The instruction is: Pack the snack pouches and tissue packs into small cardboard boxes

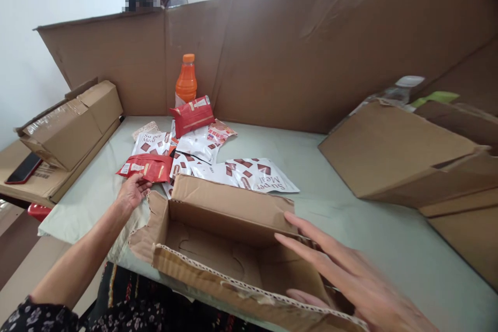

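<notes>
Lower right: the right hand (360,272), blurred, cut off toward the wrist by the bottom edge. Upper left: a red packet (192,116) (print too small to read) partly hiding an orange bottle (187,82).

The single camera sits on the wearer's head, facing forward and down: left hand (134,192), right hand (346,264) and open cardboard box (233,203) close below, cardboard partition (272,57) farther off, beyond the covered table (295,150).

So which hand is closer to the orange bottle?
Left. The left hand is by the near red pack, in front of the orange bottle and to its left. The right hand is farther off, at the right end of the near box.
</notes>
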Demonstrator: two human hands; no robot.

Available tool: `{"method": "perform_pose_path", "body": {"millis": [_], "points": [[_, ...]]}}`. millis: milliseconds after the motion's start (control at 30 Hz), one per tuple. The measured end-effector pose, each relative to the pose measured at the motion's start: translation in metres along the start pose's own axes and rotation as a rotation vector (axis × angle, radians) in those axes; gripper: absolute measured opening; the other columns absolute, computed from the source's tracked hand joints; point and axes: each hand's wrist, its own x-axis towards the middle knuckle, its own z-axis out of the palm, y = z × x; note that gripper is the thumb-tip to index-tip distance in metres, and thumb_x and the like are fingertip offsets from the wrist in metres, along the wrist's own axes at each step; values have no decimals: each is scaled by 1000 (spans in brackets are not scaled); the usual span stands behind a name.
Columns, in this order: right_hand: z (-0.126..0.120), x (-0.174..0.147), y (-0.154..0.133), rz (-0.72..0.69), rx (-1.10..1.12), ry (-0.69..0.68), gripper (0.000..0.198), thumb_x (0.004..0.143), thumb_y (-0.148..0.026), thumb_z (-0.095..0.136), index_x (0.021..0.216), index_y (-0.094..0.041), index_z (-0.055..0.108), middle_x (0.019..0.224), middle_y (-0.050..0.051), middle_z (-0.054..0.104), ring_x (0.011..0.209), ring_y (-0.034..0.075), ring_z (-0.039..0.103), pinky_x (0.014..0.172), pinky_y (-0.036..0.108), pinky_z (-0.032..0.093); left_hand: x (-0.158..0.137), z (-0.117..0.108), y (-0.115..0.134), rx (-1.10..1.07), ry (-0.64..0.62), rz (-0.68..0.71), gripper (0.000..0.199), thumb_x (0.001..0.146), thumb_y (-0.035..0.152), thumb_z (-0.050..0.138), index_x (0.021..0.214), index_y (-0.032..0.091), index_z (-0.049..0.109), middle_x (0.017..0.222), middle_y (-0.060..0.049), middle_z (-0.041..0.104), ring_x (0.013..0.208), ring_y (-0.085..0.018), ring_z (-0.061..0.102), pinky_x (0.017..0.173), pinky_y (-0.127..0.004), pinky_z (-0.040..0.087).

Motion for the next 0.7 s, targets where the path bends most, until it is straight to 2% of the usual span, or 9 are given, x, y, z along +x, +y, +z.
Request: {"method": "perform_pose_path", "body": {"millis": [133, 267, 333, 400, 500, 600, 700], "points": [[-10, 7, -5, -18, -14, 16, 50, 94, -36, 60, 143, -27, 50, 156, 16, 48, 130, 32, 62, 88, 42, 65, -8, 0, 7, 8, -6, 83, 38, 98, 37, 65, 130, 17, 60, 130, -10, 63, 110, -25, 66, 92, -46, 59], [-16, 13, -8, -48, -56, 59, 41, 97, -38, 54, 137, -26, 54, 150, 16, 56, 123, 30, 67, 83, 39, 66, -21, -7, 26, -1, -14, 175, 36, 98, 37, 65, 128, 17, 61, 127, -10, 64, 106, -23, 67, 88, -44, 60], [-15, 15, -7, -76, -69, 107, 38, 100, -40, 48, 134, -26, 56, 147, 15, 59, 120, 29, 69, 79, 39, 67, -30, -10, 37, -14, -28, 218, 26, 99, 33, 64, 117, 15, 64, 112, -7, 68, 91, -18, 68, 77, -35, 61], [-13, 16, -4, -98, -71, 148, 36, 101, -41, 46, 131, -26, 58, 143, 14, 61, 117, 28, 70, 77, 40, 67, -43, -11, 49, -27, -60, 260, 6, 96, 19, 63, 97, 14, 66, 88, -1, 69, 70, -12, 65, 62, -25, 57], [-14, 16, 1, -95, -69, 178, 33, 101, -43, 48, 128, -28, 60, 139, 12, 63, 116, 28, 69, 80, 45, 64, -64, -6, 65, -34, -139, 315, 14, 82, 4, 58, 75, 15, 61, 64, 2, 64, 51, -10, 59, 49, -20, 52], [-23, 17, 3, -72, -43, 225, 30, 101, -40, 48, 125, -27, 61, 137, 10, 63, 118, 28, 64, 90, 47, 57, -85, 5, 76, -29, -226, 362, 13, 73, 4, 58, 77, 16, 64, 64, 2, 68, 49, -11, 60, 47, -21, 52], [-39, 22, 0, -73, 12, 269, 25, 101, -31, 51, 122, -26, 62, 134, 8, 63, 116, 24, 64, 97, 42, 51, -107, 18, 82, -20, -311, 405, 19, 69, 5, 60, 82, 16, 67, 68, 2, 71, 53, -13, 64, 48, -20, 54]]}}
